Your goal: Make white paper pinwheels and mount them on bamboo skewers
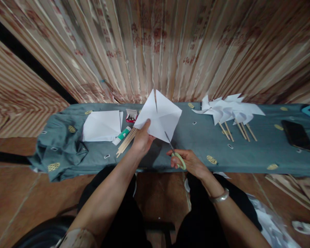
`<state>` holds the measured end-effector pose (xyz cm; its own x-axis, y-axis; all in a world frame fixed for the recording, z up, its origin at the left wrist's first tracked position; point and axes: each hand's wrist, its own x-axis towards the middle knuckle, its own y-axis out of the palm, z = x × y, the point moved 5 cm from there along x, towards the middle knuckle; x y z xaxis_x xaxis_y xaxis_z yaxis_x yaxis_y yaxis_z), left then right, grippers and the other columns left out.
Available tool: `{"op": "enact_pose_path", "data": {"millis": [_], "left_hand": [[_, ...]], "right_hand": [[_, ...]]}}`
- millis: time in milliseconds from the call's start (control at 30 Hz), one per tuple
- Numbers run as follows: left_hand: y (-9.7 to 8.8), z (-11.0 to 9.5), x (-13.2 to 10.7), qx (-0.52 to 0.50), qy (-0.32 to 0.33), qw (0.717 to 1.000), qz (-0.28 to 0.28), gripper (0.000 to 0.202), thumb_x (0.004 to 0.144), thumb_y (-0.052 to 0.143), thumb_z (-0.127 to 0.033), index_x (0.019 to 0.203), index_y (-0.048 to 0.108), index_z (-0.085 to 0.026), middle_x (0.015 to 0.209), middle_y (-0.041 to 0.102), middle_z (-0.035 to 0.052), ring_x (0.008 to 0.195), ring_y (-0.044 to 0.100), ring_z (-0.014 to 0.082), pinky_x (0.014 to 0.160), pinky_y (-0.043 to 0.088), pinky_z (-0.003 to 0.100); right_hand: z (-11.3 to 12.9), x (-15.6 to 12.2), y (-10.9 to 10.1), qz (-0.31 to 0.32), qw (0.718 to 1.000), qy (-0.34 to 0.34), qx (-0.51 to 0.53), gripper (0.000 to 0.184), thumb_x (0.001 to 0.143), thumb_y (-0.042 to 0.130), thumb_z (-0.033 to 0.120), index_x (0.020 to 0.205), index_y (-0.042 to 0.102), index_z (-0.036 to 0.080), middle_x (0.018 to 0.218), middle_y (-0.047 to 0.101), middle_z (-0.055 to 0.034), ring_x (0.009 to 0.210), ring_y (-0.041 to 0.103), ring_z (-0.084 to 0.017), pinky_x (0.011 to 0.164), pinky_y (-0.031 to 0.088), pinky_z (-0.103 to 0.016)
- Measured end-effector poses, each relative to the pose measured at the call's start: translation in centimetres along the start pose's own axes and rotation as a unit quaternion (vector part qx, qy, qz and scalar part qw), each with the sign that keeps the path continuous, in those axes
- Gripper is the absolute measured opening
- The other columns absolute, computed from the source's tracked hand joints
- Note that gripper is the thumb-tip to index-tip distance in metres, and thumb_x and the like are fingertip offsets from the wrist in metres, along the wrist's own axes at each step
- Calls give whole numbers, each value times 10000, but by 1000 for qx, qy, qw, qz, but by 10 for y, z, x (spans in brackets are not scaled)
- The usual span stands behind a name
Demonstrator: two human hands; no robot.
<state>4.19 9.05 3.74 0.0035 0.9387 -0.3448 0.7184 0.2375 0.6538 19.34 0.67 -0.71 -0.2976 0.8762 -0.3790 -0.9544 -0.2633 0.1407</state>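
Head view: left hand (pixel 142 140) pinches slit paper (pixel 165 112) above the surface (pixel 253 155); right hand (pixel 192 162), by its near edge, grips scissors (pixel 181 160) at the paper's near corner.

So the left hand (pixel 142 139) has a square paper sheet (pixel 167 112) pinched, thumb on top, with a slit running in from its far corner. Right hand (pixel 189 160) has green-handled scissors (pixel 181 161), blades at the near corner. Off to the left: paper stack (pixel 103 125), open red box (pixel 131 117), glue stick (pixel 122 135), wooden sticks (pixel 125 143). Over right, a bunch of white pinwheels (pixel 219 112) and a smartphone (pixel 297 135), all on a grey-green cloth (pixel 196 137).
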Motion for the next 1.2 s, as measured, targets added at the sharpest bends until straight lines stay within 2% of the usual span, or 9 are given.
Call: {"op": "enact_pose_path", "data": {"millis": [233, 567, 867, 1200], "left_hand": [[0, 0, -1, -1, 3, 1000, 6, 278, 915, 511, -137, 1171, 615, -160, 930, 753, 43, 872, 708, 160, 855, 550, 295], [0, 10, -4, 32, -14, 999, 11, 311, 869, 613, -203, 1180, 607, -190, 1084, 723, 72, 977, 686, 185, 866, 537, 299], [0, 8, -4, 23, -10, 1000, 11, 258, 891, 549, -148, 1141, 608, -170, 989, 738, 57, 911, 693, 168, 861, 535, 304], [-1, 10, -4, 32, -16, 999, 14, 207, 877, 582, -179, 1077, 634, -190, 1013, 729, 53, 908, 686, 174, 841, 533, 301]], "right_hand": [[2, -1, 1, -7, 1000, 4, 2, 566, 523, 834, 576, 873, 701, 152, 576, 628, 21, 480, 516, -70, 500, 415, -228], [4, 0, -1, -10, 1000, -10, -12, 577, 559, 813, 586, 918, 698, 149, 611, 646, 12, 511, 539, -77, 520, 433, -229], [4, 0, -1, -14, 1000, -14, -14, 526, 562, 825, 558, 883, 706, 157, 590, 642, 13, 494, 529, -79, 512, 432, -235], [3, 1, -2, -18, 1000, -17, -17, 536, 594, 810, 547, 933, 696, 148, 607, 639, 7, 505, 524, -83, 516, 423, -234]]}}
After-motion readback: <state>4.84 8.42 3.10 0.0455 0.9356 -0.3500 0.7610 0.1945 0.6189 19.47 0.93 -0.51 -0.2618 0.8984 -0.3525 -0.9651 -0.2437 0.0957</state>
